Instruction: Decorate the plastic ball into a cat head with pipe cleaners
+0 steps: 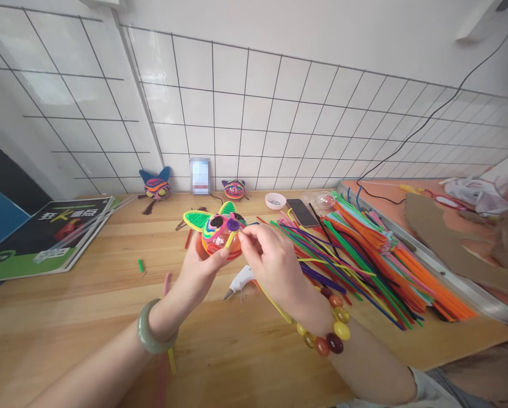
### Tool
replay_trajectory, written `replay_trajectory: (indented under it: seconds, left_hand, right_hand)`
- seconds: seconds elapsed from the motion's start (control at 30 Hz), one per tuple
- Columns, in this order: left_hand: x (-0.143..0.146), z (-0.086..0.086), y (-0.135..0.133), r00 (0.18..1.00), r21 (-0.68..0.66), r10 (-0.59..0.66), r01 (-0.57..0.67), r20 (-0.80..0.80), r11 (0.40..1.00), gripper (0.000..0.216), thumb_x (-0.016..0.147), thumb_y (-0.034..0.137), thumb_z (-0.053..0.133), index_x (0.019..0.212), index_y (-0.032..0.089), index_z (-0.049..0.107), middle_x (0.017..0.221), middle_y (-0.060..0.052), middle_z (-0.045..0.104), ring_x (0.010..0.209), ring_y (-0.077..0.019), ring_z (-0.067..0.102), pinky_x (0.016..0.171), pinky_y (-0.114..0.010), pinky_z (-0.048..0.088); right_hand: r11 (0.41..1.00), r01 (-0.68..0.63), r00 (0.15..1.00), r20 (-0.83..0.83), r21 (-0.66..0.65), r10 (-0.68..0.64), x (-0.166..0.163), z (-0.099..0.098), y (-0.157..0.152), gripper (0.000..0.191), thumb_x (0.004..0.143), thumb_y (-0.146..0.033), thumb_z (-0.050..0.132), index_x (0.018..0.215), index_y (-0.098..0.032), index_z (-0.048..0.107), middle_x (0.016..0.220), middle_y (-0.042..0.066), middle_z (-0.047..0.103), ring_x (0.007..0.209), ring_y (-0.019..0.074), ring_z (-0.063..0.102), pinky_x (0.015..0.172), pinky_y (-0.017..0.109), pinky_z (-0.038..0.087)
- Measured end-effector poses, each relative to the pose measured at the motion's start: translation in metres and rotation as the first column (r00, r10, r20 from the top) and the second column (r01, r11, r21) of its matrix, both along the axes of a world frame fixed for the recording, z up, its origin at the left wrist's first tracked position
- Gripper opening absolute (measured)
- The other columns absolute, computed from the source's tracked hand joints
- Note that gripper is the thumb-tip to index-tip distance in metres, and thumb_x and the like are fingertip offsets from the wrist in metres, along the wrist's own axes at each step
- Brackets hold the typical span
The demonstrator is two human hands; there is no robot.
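Observation:
My left hand (203, 263) is wrapped round a round orange ball ornament (220, 242) covered with coloured pipe cleaners, with green-and-yellow ears at its top and dark eye patches. My left thumb lies along its front beside a short yellow strip. My right hand (273, 263) pinches a yellow pipe cleaner (279, 309) at the ornament's right side. Its long tail hangs below my palm. The pinched end is partly hidden by my fingers. Under my hands a white glue gun (239, 281) lies on the wooden table (109, 317).
Bundles of pipe cleaners (364, 258) spread over the right side. A dark phone (302, 212) and a pink bowl (275, 200) stand behind them. Two finished-looking ornaments (156, 186) and a propped phone (200, 175) line the wall. A book (45, 238) lies left; cardboard (453, 243) lies far right.

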State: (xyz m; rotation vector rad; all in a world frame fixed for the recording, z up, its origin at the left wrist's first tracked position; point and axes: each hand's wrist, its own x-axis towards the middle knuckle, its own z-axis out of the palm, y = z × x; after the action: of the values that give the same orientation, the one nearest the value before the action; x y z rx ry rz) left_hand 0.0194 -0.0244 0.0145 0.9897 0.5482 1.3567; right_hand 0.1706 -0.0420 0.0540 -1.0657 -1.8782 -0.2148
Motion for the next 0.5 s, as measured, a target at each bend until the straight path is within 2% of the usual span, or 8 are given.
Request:
replay_trajectory:
  seconds: [0.23, 0.5]
  left_hand:
    - [0.0003, -0.0009, -0.0014, 0.999, 0.006, 0.033, -0.033, -0.025, 0.999, 0.046, 0.076, 0.027, 0.083, 0.114, 0.024, 0.058, 0.117, -0.006, 0.070, 0.111, -0.0245, 0.067, 0.098, -0.040, 0.055]
    - [-0.0002, 0.0001, 0.0000, 0.999, -0.062, -0.030, 0.031, 0.015, 0.998, 0.048, 0.077, 0.030, 0.082, 0.118, 0.025, 0.057, 0.122, -0.008, 0.070, 0.111, -0.0267, 0.069, 0.091, -0.041, 0.059]
  right_hand:
    - [1.000, 0.007, 1.000, -0.018, 0.009, -0.007, -0.0009, -0.0001, -0.0001, 0.013, 0.096, -0.015, 0.051, 0.086, -0.020, 0.058, 0.075, 0.005, 0.070, 0.067, 0.0177, 0.064, 0.063, 0.029, 0.049]
    - [1.000, -0.012, 0.995, -0.101, -0.021, 0.010, -0.0026, -0.0011, -0.0006, 0.013, 0.095, -0.015, 0.053, 0.087, -0.021, 0.061, 0.077, 0.004, 0.072, 0.068, 0.0167, 0.066, 0.065, 0.029, 0.051]
